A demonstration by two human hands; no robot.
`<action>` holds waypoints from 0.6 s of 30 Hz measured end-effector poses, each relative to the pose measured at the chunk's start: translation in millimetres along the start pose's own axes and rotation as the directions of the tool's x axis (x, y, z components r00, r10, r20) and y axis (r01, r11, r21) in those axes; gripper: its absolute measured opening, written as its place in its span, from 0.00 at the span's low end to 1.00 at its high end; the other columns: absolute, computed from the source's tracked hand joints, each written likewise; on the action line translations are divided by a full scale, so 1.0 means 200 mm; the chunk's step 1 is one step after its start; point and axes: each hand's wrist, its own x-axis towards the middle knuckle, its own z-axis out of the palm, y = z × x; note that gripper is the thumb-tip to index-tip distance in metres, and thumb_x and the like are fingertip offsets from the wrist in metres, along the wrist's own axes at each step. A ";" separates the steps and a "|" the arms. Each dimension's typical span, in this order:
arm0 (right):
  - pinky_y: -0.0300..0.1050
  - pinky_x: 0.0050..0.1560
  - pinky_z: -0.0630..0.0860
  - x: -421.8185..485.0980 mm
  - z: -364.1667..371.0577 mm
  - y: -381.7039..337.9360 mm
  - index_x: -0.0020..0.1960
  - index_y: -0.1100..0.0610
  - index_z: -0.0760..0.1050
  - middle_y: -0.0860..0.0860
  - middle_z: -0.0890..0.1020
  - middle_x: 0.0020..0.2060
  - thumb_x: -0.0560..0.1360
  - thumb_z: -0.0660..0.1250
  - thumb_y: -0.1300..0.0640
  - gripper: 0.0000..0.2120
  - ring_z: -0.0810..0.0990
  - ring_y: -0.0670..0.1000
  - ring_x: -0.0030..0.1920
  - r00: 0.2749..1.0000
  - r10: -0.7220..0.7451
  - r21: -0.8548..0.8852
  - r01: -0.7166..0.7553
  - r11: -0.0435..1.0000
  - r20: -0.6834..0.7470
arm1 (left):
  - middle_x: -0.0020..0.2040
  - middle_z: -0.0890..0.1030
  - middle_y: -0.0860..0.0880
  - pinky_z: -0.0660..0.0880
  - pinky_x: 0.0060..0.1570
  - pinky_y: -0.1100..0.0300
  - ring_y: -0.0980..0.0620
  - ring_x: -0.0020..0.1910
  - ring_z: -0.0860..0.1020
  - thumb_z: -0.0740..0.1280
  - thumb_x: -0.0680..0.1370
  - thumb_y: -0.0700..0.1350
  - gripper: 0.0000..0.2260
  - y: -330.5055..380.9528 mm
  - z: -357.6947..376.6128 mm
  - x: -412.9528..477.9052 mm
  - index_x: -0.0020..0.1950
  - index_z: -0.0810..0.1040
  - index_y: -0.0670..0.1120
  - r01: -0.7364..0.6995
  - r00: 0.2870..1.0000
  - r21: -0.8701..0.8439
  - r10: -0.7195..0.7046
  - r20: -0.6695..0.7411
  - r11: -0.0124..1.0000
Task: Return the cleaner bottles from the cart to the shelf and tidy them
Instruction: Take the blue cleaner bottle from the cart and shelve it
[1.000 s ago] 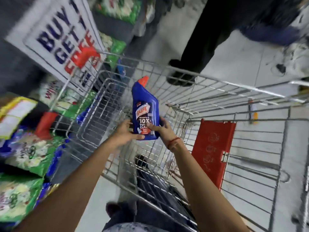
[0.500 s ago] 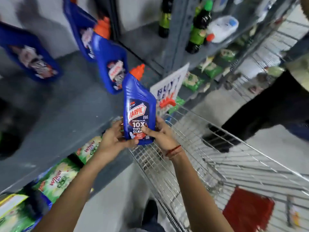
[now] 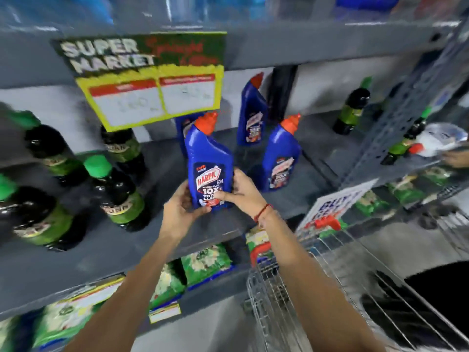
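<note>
Our fingers wrap the lower part of a blue cleaner bottle (image 3: 209, 161): the left hand (image 3: 180, 212) cups its base from seven o'clock, thumb across the bottom of the label, while the right hand (image 3: 243, 190) clasps it from four o'clock, thumb pressed on the label front. A red thread circles the right wrist. We hold the bottle upright, orange cap at twelve o'clock, over the grey shelf (image 3: 177, 237), near its front; we cannot tell whether its base touches the board.

At two o'clock from our bottle a second blue bottle (image 3: 280, 153) stands on the shelf, and at one o'clock, farther back, a third blue bottle (image 3: 252, 110). A fourth is partly hidden just behind the one we hold. At nine o'clock stand dark bottles with green caps (image 3: 116, 191). At eleven o'clock a yellow price sign (image 3: 152, 80) hangs from the shelf above. At five o'clock is the wire cart (image 3: 304, 288), and at six o'clock, on the lower shelf, green packets (image 3: 205, 260).
</note>
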 end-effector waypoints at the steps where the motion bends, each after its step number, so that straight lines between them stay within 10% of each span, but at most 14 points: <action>1: 0.39 0.55 0.77 0.02 0.01 0.01 0.63 0.72 0.62 0.68 0.74 0.59 0.67 0.66 0.79 0.27 0.74 0.53 0.55 1.000 -0.004 -0.013 0.004 1.000 -0.001 | 0.49 0.80 0.53 0.77 0.48 0.69 0.69 0.42 0.79 0.75 0.62 0.31 0.33 -0.02 0.00 0.01 0.63 0.69 0.49 -0.012 1.000 0.023 0.012 -0.011 1.000; 7: 0.38 0.54 0.76 0.08 0.01 0.08 0.64 0.71 0.63 0.71 0.73 0.62 0.66 0.69 0.77 0.29 0.73 0.53 0.56 1.000 0.007 -0.090 -0.009 0.996 -0.017 | 0.50 0.82 0.49 0.77 0.51 0.63 0.59 0.45 0.81 0.76 0.63 0.34 0.30 -0.12 0.01 0.05 0.62 0.71 0.45 0.000 0.999 0.094 0.005 -0.053 0.996; 12: 0.37 0.56 0.76 0.06 -0.01 0.10 0.65 0.66 0.64 0.65 0.74 0.62 0.67 0.71 0.72 0.29 0.75 0.54 0.59 1.000 0.030 -0.150 -0.030 0.988 -0.004 | 0.50 0.82 0.47 0.73 0.44 0.78 0.55 0.45 0.80 0.77 0.63 0.38 0.26 -0.12 0.02 0.04 0.59 0.73 0.42 -0.007 0.998 0.131 0.015 -0.061 0.991; 15: 0.49 0.56 0.76 -0.03 -0.05 0.16 0.57 0.65 0.71 0.62 0.78 0.55 0.68 0.72 0.67 0.19 0.78 0.57 0.55 0.968 -0.044 -0.232 -0.015 0.973 -0.247 | 0.46 0.81 0.55 0.70 0.40 0.81 0.64 0.43 0.78 0.79 0.61 0.42 0.26 -0.12 0.02 0.05 0.56 0.74 0.46 0.000 0.999 0.190 0.009 -0.045 0.982; 18: 0.59 0.47 0.79 -0.16 -0.13 0.26 0.47 0.61 0.73 0.60 0.76 0.45 0.68 0.72 0.67 0.11 0.77 0.58 0.44 0.722 -0.178 -0.234 0.023 0.972 -0.668 | 0.45 0.80 0.59 0.70 0.39 0.79 0.68 0.44 0.77 0.80 0.58 0.45 0.30 -0.12 0.02 0.05 0.57 0.72 0.49 0.042 0.999 0.222 -0.042 -0.006 0.974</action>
